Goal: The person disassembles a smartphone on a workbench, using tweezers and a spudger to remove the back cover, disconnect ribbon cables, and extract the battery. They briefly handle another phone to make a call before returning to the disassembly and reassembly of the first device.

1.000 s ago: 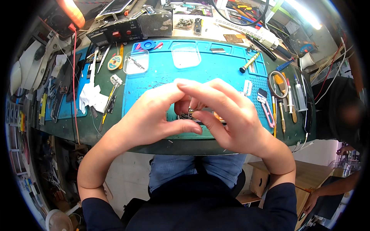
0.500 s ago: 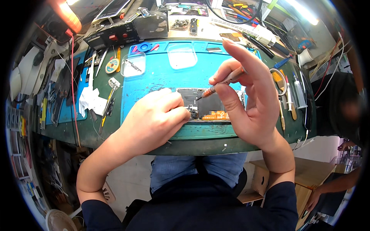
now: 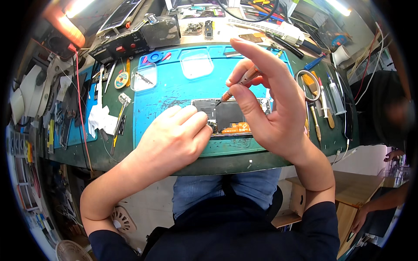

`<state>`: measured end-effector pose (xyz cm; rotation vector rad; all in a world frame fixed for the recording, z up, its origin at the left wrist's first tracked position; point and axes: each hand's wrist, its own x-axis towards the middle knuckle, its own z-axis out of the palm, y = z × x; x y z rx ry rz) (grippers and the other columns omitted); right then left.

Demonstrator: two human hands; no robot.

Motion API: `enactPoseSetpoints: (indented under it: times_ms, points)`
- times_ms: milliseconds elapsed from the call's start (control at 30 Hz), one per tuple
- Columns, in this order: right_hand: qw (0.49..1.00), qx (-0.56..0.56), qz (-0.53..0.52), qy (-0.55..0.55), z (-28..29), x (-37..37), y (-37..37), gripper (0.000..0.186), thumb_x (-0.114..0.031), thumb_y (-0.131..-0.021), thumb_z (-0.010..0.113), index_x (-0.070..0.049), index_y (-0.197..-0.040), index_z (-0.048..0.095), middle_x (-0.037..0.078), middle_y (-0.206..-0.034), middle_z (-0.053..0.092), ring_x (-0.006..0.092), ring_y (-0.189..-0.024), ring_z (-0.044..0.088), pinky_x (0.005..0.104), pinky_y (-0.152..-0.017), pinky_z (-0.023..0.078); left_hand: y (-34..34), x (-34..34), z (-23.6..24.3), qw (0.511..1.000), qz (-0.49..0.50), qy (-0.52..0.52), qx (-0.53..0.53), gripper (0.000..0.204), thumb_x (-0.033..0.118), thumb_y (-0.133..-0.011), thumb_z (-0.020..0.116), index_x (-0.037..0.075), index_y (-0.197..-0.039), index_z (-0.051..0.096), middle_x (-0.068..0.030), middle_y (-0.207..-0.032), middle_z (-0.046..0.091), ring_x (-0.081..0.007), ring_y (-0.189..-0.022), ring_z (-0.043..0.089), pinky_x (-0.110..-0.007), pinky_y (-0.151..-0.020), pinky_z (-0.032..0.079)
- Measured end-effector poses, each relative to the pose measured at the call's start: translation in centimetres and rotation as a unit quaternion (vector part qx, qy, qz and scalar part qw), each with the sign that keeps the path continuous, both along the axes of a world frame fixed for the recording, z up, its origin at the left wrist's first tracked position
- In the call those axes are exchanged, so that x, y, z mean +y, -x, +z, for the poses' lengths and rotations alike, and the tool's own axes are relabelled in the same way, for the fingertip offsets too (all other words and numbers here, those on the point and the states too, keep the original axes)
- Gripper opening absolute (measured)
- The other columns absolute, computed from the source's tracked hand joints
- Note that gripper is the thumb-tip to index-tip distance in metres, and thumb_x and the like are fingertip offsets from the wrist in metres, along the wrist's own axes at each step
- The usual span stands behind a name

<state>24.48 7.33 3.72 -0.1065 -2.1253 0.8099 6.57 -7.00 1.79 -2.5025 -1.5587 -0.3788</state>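
An opened phone (image 3: 226, 112) lies crosswise on a blue work mat (image 3: 170, 93), its black inner plate and an orange flex cable (image 3: 236, 127) showing. My right hand (image 3: 270, 104) pinches a slim screwdriver (image 3: 246, 78) with orange bands between thumb and fingertips, index finger raised. Its dark tip points down at the phone's upper left part; whether it touches I cannot tell. At the phone's left end my left hand (image 3: 174, 135) is closed, fingers curled against the edge. What its fingertips grip is hidden.
Two clear plastic trays, one bare (image 3: 197, 63) and one with small parts (image 3: 144, 77), stand behind the phone. Tweezers, a solder reel (image 3: 122, 80) and crumpled tissue (image 3: 101, 118) lie left. Syringes (image 3: 335, 95) and brushes lie right. Another person's arm (image 3: 383, 204) shows at lower right.
The whole view has shifted slightly. Against the phone, the screwdriver tip has moved a little toward the far edge, and my left hand has come slightly nearer to me. Both hands stay closed.
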Motion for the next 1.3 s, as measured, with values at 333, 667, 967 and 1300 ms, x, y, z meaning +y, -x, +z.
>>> enactPoseSetpoints:
  times_ms: [333, 667, 967, 1300]
  points:
    - [1.000, 0.009, -0.020, 0.005, -0.1, 0.2, 0.1, 0.052, 0.004, -0.097, 0.065, 0.002, -0.148, 0.052, 0.010, -0.105, 0.067, 0.0136, -0.093, 0.067, 0.0300, -0.082, 0.059, 0.5, 0.8, 0.0, 1.000, -0.016, 0.020, -0.010, 0.017, 0.007, -0.080, 0.077, 0.007, -0.089, 0.062, -0.0057, -0.087, 0.055, -0.0236, -0.084, 0.061, -0.036, -0.072, 0.050]
    - [0.994, -0.012, 0.058, 0.087, -1.5, -1.1, 1.4, 0.061, 0.014, -0.094, 0.063, 0.000, -0.152, 0.048, 0.011, -0.104, 0.064, 0.0169, -0.092, 0.067, 0.0307, -0.078, 0.062, 7.3, 6.9, 1.7, 0.959, 0.105, 0.041, -0.262, 0.015, 0.006, -0.091, 0.070, -0.001, -0.102, 0.063, -0.0123, -0.090, 0.068, -0.0233, -0.082, 0.068, -0.034, -0.076, 0.054]
    - [0.997, -0.030, 0.044, 0.056, -2.7, -1.1, 2.9, 0.064, 0.015, -0.092, 0.064, -0.001, -0.152, 0.050, 0.012, -0.112, 0.064, 0.0181, -0.094, 0.067, 0.0320, -0.080, 0.062, 9.3, 11.4, -2.6, 0.974, 0.060, -0.046, -0.213, 0.017, 0.003, -0.089, 0.069, 0.001, -0.106, 0.067, -0.0169, -0.097, 0.071, -0.0349, -0.092, 0.069, -0.041, -0.082, 0.055]
    - [0.995, -0.069, 0.014, -0.073, -1.2, -1.0, 3.3, 0.051, 0.000, -0.086, 0.079, -0.010, -0.136, 0.069, 0.012, -0.106, 0.066, 0.0208, -0.094, 0.070, 0.0330, -0.076, 0.059, 6.9, 6.0, 0.1, 0.915, 0.058, 0.120, -0.380, 0.025, 0.005, -0.087, 0.073, -0.002, -0.111, 0.069, -0.0131, -0.102, 0.073, -0.0225, -0.094, 0.070, -0.035, -0.086, 0.055]
